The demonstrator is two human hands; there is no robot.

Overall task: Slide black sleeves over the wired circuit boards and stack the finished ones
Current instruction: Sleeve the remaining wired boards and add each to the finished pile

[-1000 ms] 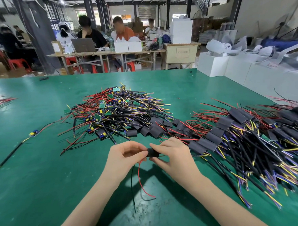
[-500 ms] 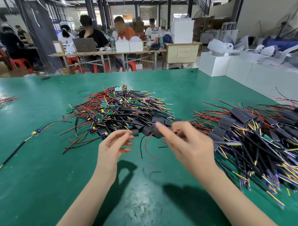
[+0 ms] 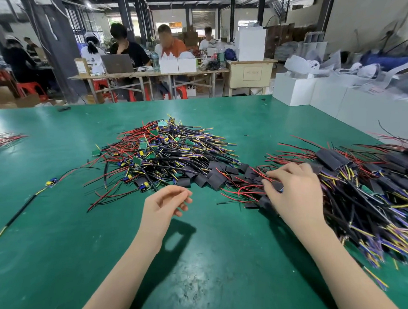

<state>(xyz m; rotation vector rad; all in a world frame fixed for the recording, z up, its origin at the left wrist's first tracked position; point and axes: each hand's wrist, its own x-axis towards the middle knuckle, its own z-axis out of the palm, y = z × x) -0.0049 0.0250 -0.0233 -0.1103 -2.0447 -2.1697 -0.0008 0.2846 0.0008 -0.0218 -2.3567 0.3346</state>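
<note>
While the right hand (image 3: 292,193) pinches a sleeved board (image 3: 277,186) onto the stack (image 3: 352,184) and the left hand (image 3: 163,204) hangs loosely curled, empty, trailing red wires (image 3: 241,190) could snag the loose sleeves (image 3: 213,174).

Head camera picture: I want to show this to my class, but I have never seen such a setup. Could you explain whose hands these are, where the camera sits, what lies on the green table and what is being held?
No machine works here: a person wears one camera on the head, looking forward and down at their own two bare hands. On the green table lies a middle pile of bare wired circuit boards, small green boards with red, black and yellow leads. Loose black sleeves lie along that pile's near edge. On the right is the stack of finished ones, already covered in black. The left hand hovers over the table, fingers loosely curled, holding nothing. The right hand rests on the stack's edge; whether it grips a piece there is hidden. Other people work at tables behind.
</note>
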